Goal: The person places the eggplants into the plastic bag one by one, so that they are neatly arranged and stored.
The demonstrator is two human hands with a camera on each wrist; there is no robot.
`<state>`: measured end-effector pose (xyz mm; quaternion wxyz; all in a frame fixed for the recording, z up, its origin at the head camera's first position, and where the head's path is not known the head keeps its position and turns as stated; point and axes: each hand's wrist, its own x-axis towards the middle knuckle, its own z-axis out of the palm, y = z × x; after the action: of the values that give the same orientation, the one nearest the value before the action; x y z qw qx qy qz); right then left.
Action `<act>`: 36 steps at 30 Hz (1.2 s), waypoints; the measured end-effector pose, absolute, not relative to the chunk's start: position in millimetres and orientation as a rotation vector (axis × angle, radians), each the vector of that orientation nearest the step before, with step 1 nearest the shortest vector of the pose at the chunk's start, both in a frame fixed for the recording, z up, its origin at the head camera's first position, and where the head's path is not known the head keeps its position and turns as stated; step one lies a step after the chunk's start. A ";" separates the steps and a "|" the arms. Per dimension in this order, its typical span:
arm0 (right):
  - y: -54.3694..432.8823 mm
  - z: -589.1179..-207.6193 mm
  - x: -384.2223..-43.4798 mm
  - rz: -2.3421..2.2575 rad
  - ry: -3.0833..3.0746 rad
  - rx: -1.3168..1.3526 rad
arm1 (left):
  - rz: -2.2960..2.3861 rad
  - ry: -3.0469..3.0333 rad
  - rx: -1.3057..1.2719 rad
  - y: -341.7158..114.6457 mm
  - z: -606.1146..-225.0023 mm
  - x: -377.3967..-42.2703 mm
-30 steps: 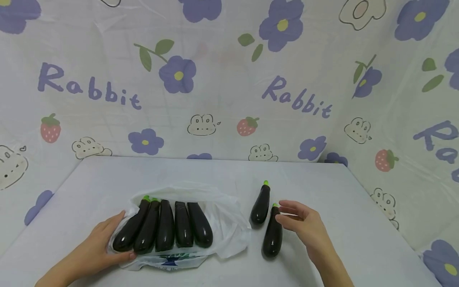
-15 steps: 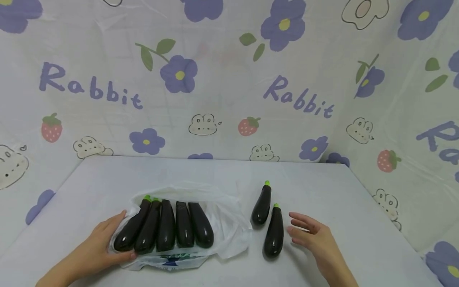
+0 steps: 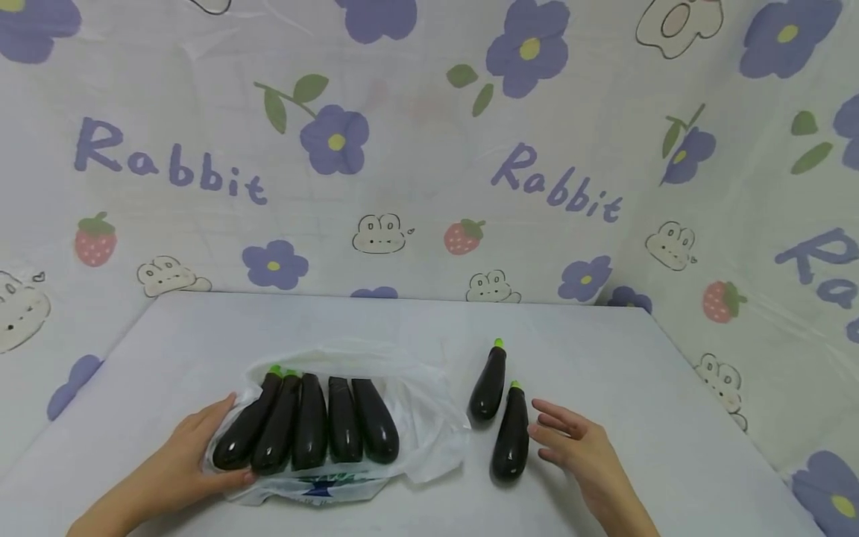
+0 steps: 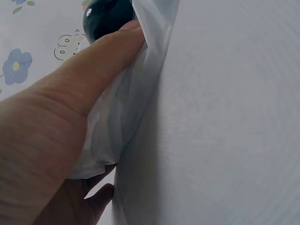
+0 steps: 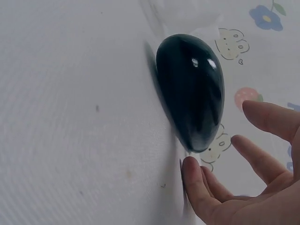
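Note:
Several dark, glossy eggplants (image 3: 309, 421) lie side by side on a white plastic bag (image 3: 423, 432). My left hand (image 3: 177, 455) holds the bag's left edge beside the leftmost eggplant (image 3: 236, 441); in the left wrist view, the thumb (image 4: 110, 49) lies against the bag and an eggplant end, the other fingers partly hidden beneath. To the right of the bag, two more eggplants rest on the table: a farther one (image 3: 488, 384) and a nearer one (image 3: 511, 440). My right hand (image 3: 580, 447) hovers just right of the nearer eggplant, fingers spread and holding nothing.
The white table (image 3: 671, 418) runs back to a cloth backdrop (image 3: 416, 171) printed with flowers, rabbits and strawberries. The bag's loose right part spreads toward the two separate eggplants. Green and blue print (image 3: 322, 486) shows along the bag's front edge.
My right hand has moved off the nearer eggplant's stem end, to the right and closer to me, then slightly back left. The left hand, bag and eggplants stay put.

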<state>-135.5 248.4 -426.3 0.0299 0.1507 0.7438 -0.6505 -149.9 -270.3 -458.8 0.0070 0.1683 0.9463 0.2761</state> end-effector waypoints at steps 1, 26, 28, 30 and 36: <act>248.3 -426.2 -135.0 -2.003 2.293 0.469 | 0.866 2.961 0.530 -269.7 -458.7 -150.0; 230.0 -431.1 -136.4 -1.989 2.328 0.452 | 0.865 2.974 0.544 -271.6 -459.6 -151.6; 228.5 -431.0 -137.7 -1.984 2.342 0.458 | 0.864 2.974 0.540 -271.9 -459.1 -151.8; 227.9 -431.2 -139.0 -1.979 2.352 0.461 | 0.866 2.972 0.537 -271.8 -458.6 -152.1; 229.0 -433.1 -137.8 -1.944 2.357 0.479 | 0.878 2.963 0.542 -271.0 -459.8 -150.8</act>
<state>-137.8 229.0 -433.1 0.0245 0.1547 0.7619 -0.6284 -150.8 -271.0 -459.8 0.0019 0.1727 0.9444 0.2797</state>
